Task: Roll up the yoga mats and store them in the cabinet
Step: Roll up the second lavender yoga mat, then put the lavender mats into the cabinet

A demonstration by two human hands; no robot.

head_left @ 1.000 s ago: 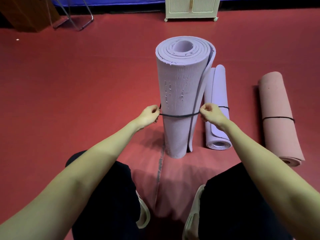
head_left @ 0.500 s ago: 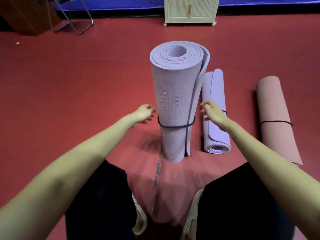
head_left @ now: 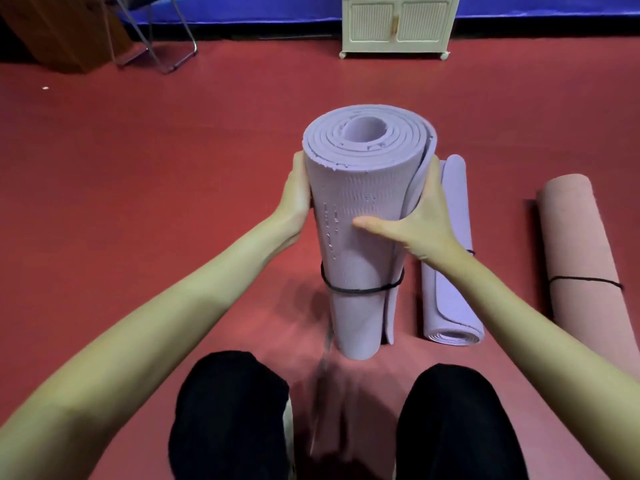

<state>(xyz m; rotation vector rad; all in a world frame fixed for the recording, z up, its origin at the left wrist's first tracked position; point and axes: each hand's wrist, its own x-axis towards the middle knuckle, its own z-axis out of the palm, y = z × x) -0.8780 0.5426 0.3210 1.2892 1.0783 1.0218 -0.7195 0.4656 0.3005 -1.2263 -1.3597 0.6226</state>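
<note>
A rolled purple yoga mat (head_left: 363,188) stands upright in front of me on the red floor, bound low down by a black band (head_left: 360,289). My left hand (head_left: 298,195) grips its upper left side. My right hand (head_left: 415,223) grips its right side, thumb across the front. A second rolled purple mat (head_left: 450,296) lies on the floor just right of it, and a rolled pink mat (head_left: 581,258) with a black band lies further right. The cream cabinet (head_left: 398,26) stands at the far wall, doors closed.
A metal chair frame (head_left: 156,46) and a brown wooden piece (head_left: 52,32) stand at the back left. A blue mat edge (head_left: 242,8) runs along the far wall. My knees in black trousers (head_left: 228,410) are at the bottom.
Both hands let go of the black band, which now sits around the mat's lower part, and rose to grip the upright mat near its top. The view came closer.
</note>
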